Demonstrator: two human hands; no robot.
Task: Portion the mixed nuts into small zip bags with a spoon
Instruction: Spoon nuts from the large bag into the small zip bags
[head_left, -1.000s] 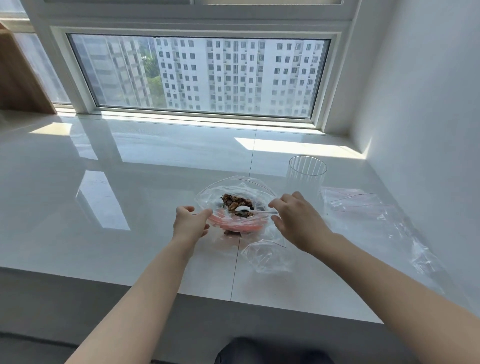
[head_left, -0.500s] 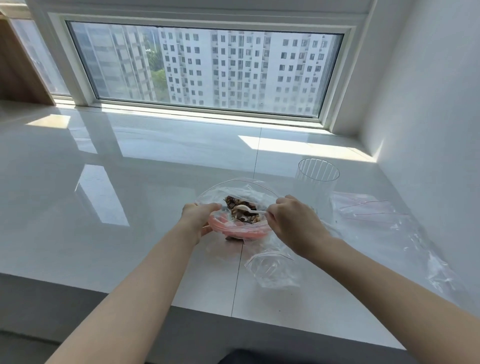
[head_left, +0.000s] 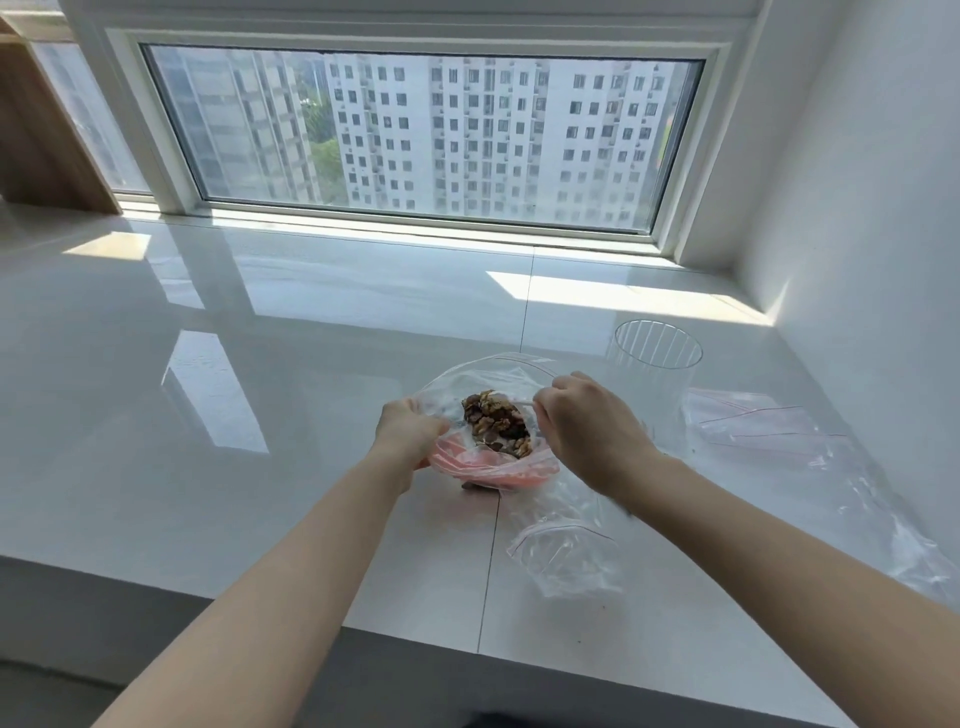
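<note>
A large clear bag (head_left: 467, 376) lies open on the white counter, with a pile of brown mixed nuts (head_left: 496, 423) inside it. Its near edge looks pinkish (head_left: 493, 467). My left hand (head_left: 408, 434) grips the bag's left rim. My right hand (head_left: 587, 431) is curled round the handle of a white spoon (head_left: 522, 402), whose bowl is buried in the nuts and hidden. A small empty zip bag (head_left: 563, 553) lies crumpled on the counter just in front of my right wrist.
A clear ribbed plastic cup (head_left: 657, 358) stands upright to the right of the nut bag. More empty zip bags (head_left: 763, 428) lie flat at the far right beside the white wall. The counter's front edge (head_left: 363, 636) runs below my forearms. A window spans the back.
My left hand has closed onto the bag's left rim and pulled it open. My right hand has pushed the spoon deeper into the nuts, so its white bowl no longer shows.
</note>
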